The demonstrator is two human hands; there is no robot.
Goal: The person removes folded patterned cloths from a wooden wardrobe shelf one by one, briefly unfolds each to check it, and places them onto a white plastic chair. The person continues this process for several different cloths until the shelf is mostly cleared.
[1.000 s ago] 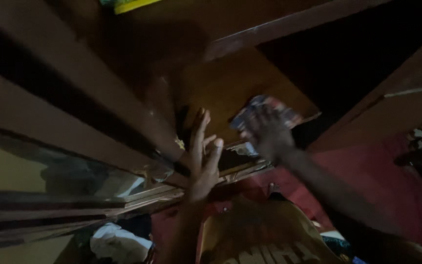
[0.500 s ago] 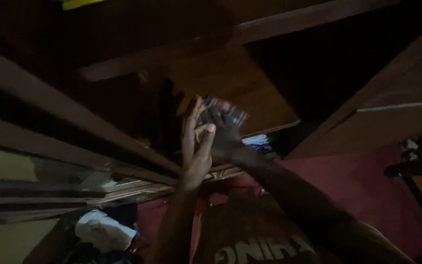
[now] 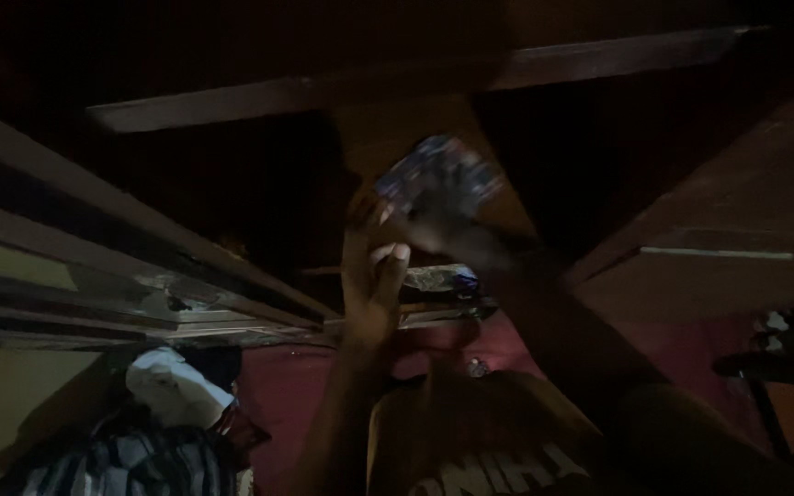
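The view is dark and blurred. My right hand (image 3: 448, 220) reaches up into a wooden cupboard and grips a small blue and red patterned packet (image 3: 434, 170) against a brown board (image 3: 397, 124). My left hand (image 3: 374, 276) is raised just below and left of it. Its fingers are loosely spread and its fingertips are close to the packet's lower edge. I cannot tell if they touch it. A second shiny packet (image 3: 438, 277) lies on the shelf edge behind my hands.
Slanted wooden rails (image 3: 140, 248) run along the left and a wooden panel (image 3: 737, 239) stands on the right. Below left lie a white cloth bundle (image 3: 172, 386) and checked fabric (image 3: 140, 464). A red surface (image 3: 277, 395) and a tan printed item (image 3: 489, 441) sit below.
My right hand has carried the packet left and upward to meet my left hand, which has risen slightly. The view has shifted, so the rails sit lower.
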